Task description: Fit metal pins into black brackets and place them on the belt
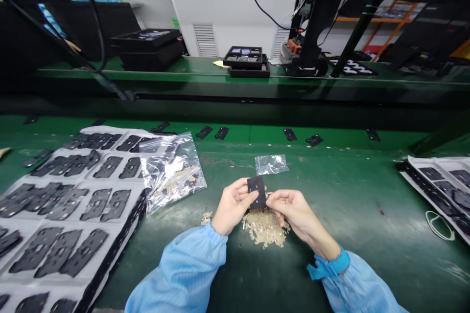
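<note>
Near the centre of the frame, the left hand (232, 204) is clamping a black plate (256, 190) between thumb and fingers. The right hand (292, 209) is meeting the plate's right edge, its fingertips pinching together — what they are gripping looks small and pale, but is too small to tell. Just below the plate, a pile of beige pieces (267, 234) is lying on the green table (367, 254). A small plastic bag (271, 164) is resting above the hands, while a larger bag (176, 176) is sitting left of centre, beside a tray (137, 212) of black plates filling the lower left.
</note>
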Demonstrator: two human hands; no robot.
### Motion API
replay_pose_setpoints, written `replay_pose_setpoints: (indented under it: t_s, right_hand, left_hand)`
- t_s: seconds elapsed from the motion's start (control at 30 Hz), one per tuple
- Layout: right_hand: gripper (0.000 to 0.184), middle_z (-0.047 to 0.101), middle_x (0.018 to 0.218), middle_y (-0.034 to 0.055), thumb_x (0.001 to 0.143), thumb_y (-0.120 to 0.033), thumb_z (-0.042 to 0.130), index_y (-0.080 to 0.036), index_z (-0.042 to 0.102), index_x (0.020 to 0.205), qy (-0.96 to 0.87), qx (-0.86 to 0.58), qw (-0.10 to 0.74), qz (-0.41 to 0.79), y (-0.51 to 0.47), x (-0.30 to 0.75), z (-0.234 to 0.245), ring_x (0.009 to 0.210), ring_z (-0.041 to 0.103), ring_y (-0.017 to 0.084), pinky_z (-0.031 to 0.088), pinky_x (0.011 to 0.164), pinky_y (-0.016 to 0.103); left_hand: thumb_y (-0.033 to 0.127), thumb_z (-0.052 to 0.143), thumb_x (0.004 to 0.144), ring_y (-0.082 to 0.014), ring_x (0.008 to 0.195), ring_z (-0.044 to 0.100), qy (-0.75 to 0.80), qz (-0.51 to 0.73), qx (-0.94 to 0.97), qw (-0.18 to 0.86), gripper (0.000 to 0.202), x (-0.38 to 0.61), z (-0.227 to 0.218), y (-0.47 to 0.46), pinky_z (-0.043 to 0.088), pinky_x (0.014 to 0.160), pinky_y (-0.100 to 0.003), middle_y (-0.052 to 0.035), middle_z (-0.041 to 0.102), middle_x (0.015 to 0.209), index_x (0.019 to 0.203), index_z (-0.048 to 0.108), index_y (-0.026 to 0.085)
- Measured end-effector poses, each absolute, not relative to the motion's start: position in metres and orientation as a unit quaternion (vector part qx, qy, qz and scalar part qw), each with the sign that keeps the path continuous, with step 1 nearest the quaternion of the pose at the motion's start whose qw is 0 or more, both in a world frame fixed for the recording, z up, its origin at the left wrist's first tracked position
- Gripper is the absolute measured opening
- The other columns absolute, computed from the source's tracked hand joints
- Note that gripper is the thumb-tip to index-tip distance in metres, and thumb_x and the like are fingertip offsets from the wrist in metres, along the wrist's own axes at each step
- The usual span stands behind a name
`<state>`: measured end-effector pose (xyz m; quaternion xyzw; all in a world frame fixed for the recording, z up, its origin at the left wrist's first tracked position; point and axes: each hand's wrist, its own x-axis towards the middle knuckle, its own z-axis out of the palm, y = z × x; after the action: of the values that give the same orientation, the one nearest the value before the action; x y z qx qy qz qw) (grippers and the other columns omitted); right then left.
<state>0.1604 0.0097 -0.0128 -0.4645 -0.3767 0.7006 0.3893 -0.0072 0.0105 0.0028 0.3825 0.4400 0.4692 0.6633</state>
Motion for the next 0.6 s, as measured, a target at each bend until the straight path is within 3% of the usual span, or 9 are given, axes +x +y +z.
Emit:
replay_pose_setpoints:
  t_s: [0.6]
  right_hand:
    - [0.032,0.055,0.050,-0.0048,0.056,-0.029,0.083,-0.013,0.062,0.073,-0.337,-0.467,0.438,0.690,0.002,0.145,-0.017,0.037,0.047,0.006,0.044,0.035,0.015]
  left_hand:
    - [0.026,0.070,0.073,-0.0222,0.086,0.068,0.450,0.479,0.382,0.649,0.036,-0.009,0.000,0.013,0.054,0.074,-0.029,-0.0133,0.071,0.097,0.102,0.057,0.010]
